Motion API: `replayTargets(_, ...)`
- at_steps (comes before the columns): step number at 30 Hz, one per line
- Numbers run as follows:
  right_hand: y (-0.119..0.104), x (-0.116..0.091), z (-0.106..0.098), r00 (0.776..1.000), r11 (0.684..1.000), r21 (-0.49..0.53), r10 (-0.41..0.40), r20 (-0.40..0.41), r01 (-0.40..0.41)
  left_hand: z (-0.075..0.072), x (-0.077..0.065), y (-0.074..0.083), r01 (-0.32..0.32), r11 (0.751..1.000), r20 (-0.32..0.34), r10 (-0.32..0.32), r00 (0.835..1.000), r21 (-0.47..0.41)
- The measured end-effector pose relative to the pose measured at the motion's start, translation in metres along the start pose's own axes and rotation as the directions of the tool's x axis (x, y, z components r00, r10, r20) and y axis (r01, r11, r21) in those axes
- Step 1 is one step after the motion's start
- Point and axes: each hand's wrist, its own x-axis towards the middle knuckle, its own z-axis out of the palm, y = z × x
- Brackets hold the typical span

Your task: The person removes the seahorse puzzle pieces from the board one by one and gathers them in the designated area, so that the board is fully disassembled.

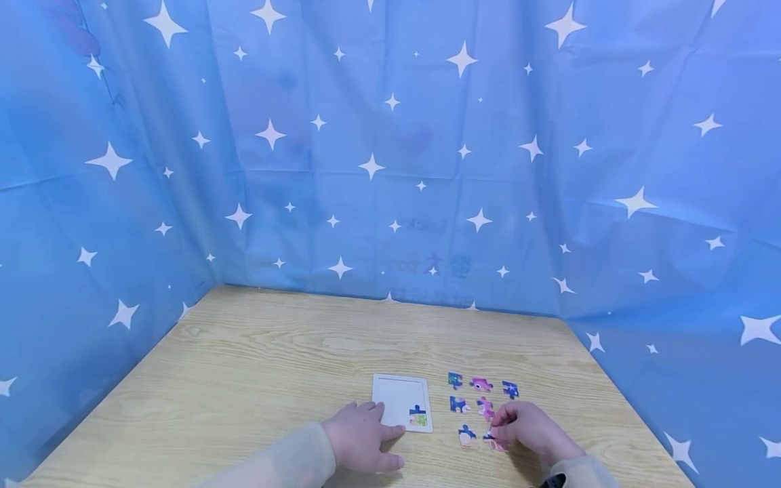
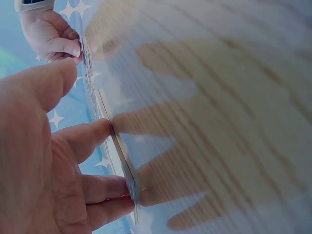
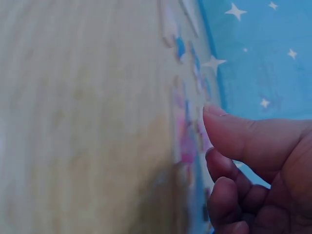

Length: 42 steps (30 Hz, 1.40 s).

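My left hand (image 1: 365, 437) has its fingers spread at the near left corner of a white puzzle tray (image 1: 396, 377). In the left wrist view, fingertips (image 2: 103, 127) touch the tray's edge (image 2: 122, 158). One puzzle piece (image 1: 417, 416), blue and yellow-green, lies in the tray's near right corner. My right hand (image 1: 527, 428) is low over the loose pieces, thumb and fingers bent, its fingertips right at a pink and white puzzle piece (image 1: 495, 443). In the right wrist view, pink shows beside the thumb tip (image 3: 214, 111); I cannot tell whether a piece is pinched there.
Several loose puzzle pieces lie in rough rows right of the tray, among them a pink piece (image 1: 481, 385), a dark blue piece (image 1: 510, 389) and a blue and cream piece (image 1: 466, 437). A blue star-patterned curtain (image 1: 390, 203) surrounds the wooden table (image 1: 274, 352).
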Motion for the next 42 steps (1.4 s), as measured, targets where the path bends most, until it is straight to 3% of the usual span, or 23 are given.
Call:
replayTargets(8,-0.029,0.004,0.006,0.997,0.998,0.046,-0.045,0.054,0.043,-0.001,0.0,0.001,0.006,1.0,0.004,-0.006,1.0,-0.007)
replayTargets(21,-0.071,0.02,0.052,0.981,0.986,0.007,-0.165,0.1,0.165,0.001,0.002,0.0,-0.001,1.0,-0.012,0.001,1.0,0.029)
replayTargets(27,-0.077,0.026,0.069,0.971,0.979,0.019,-0.203,0.126,0.202,0.001,0.001,0.001,-0.008,0.999,-0.02,0.009,1.0,0.05)
replayTargets(32,-0.078,0.031,0.08,0.978,0.985,0.055,-0.171,0.119,0.165,0.001,0.002,0.001,-0.008,0.998,-0.032,0.01,0.999,0.061)
replayTargets(42,-0.08,0.029,0.087,0.971,0.972,-0.041,-0.228,0.075,0.231,0.002,0.004,0.001,-0.011,0.998,-0.033,0.013,0.999,0.06)
